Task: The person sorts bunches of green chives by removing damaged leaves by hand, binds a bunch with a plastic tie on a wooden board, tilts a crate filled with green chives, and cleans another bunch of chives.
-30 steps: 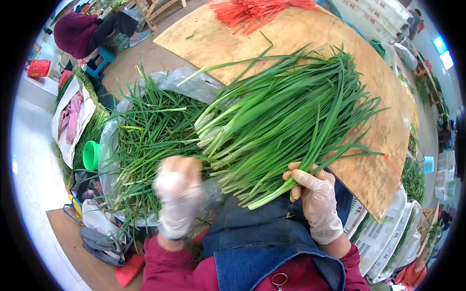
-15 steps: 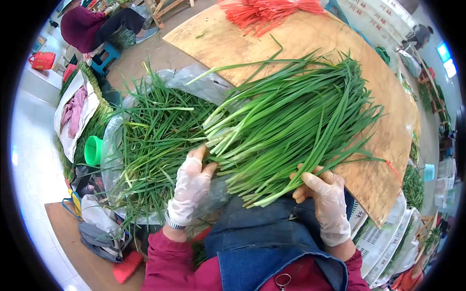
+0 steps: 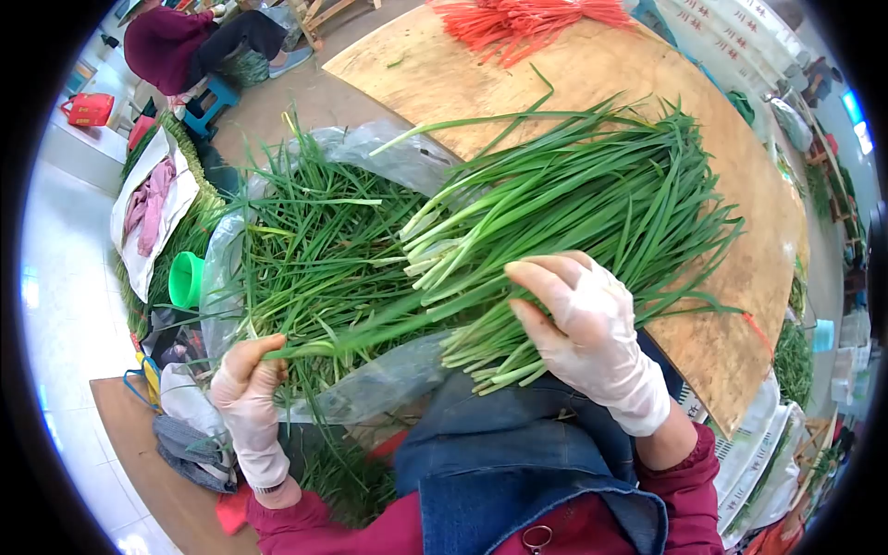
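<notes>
A thick pile of garlic chives (image 3: 592, 203) lies on the wooden board, pale stem ends to the left and leaf tips to the right. My left hand (image 3: 252, 407), in a thin whitish glove, is closed on the end of a few garlic chives (image 3: 370, 339) stretched toward the pile and blurred by motion. Over the near side of the pile is my gloved right hand (image 3: 597, 338), thumb and fingers apart, with stems showing between them. Below the stretched leaves, a clear plastic bag (image 3: 370, 384) holds a tangle of loose green leaves (image 3: 324, 231).
Red ties (image 3: 527, 23) lie at the far edge of the board (image 3: 398, 65). On the left are a green cup (image 3: 186, 280) and a pink cloth (image 3: 148, 208) on white sheeting. A person (image 3: 171, 46) sits on a blue stool (image 3: 211, 104) at the back left.
My left hand has moved left and down from the stem ends, drawing a few garlic chives along. My right hand has moved up and left, its fingers spreading over the pile.
</notes>
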The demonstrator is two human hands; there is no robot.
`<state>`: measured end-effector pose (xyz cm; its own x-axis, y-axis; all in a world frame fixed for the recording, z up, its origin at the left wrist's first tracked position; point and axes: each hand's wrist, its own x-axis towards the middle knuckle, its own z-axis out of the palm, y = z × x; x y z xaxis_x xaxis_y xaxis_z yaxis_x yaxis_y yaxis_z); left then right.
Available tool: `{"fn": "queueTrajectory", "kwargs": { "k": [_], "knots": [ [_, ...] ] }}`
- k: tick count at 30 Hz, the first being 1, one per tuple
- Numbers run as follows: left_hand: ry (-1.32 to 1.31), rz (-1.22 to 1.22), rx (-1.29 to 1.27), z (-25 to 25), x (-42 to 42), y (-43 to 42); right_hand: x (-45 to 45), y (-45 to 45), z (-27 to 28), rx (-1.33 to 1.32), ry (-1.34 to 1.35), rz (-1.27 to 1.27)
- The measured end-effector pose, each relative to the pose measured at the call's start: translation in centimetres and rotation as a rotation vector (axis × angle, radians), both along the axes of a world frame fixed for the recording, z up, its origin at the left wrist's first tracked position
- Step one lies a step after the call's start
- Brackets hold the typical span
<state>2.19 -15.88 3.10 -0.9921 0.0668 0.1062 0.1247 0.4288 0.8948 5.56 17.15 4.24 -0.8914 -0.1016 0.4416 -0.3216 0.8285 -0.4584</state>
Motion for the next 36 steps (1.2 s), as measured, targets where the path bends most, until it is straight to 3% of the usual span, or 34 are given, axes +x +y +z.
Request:
{"fn": "queueTrajectory", "kwargs": {
  "k": [3, 6, 10, 12, 13, 14, 15, 16, 19, 21, 27, 32, 33, 35, 36],
  "knots": [
    [0.118, 0.027, -0.017, 0.1, 0.1, -1.2, -1.1, -1.5, 0.8, 0.051, 0.041, 0.113],
    [0.086, 0.384, 0.005, 1.2, -2.4, -3.3, -1.5, -1.2, 1.0, 0.003, 0.076, 0.077],
    [-0.049, 0.767, -0.127, -1.6, -7.2, -14.8, -1.6, 1.8, 0.8, 0.051, 0.057, -0.040],
    [0.060, 0.651, -0.751, -5.5, -8.9, -19.0, -2.1, 2.7, -0.1, 0.094, 0.080, -0.021],
    [0.117, 0.573, -1.058, -4.6, -9.1, -16.5, -2.4, 2.7, -0.3, 0.163, 0.067, -0.002],
    [0.325, 0.506, -1.069, -5.0, -7.2, -13.1, -2.7, 2.4, -0.3, 0.231, 0.056, 0.017],
    [0.244, 0.506, -1.084, -4.9, -7.5, -10.5, -3.1, 2.2, -0.5, 0.300, 0.046, 0.036],
    [0.409, 0.377, -0.946, -4.6, -6.4, -6.2, -3.4, 2.1, -1.1, 0.354, 0.017, 0.056],
    [0.422, -0.128, -0.483, -3.0, -3.8, 5.3, -3.7, 1.7, -1.6, 0.522, 0.006, 0.064],
    [0.451, -0.266, -0.364, -3.7, -2.7, 10.1, -2.9, 1.8, -1.3, 0.544, -0.115, 0.058],
    [0.584, -0.254, -0.623, -4.4, -3.5, 16.5, -0.7, 2.4, -1.9, 0.454, -0.008, 0.030],
    [0.745, -0.231, -0.470, -3.4, -1.0, 15.8, 1.1, 2.4, -1.4, 0.109, 0.041, -0.086],
    [0.732, -0.241, -0.420, -3.3, -0.3, 15.7, 1.9, 2.2, -1.8, -0.127, 0.011, -0.145],
    [0.710, -0.317, -0.372, -2.9, 0.8, 15.7, 2.6, 0.9, 1.5, -1.202, -0.633, -0.400],
    [0.715, -0.349, -0.351, -2.8, 1.4, 15.8, 2.6, 0.8, 1.8, -1.252, -0.722, -0.406]
  ]
}}
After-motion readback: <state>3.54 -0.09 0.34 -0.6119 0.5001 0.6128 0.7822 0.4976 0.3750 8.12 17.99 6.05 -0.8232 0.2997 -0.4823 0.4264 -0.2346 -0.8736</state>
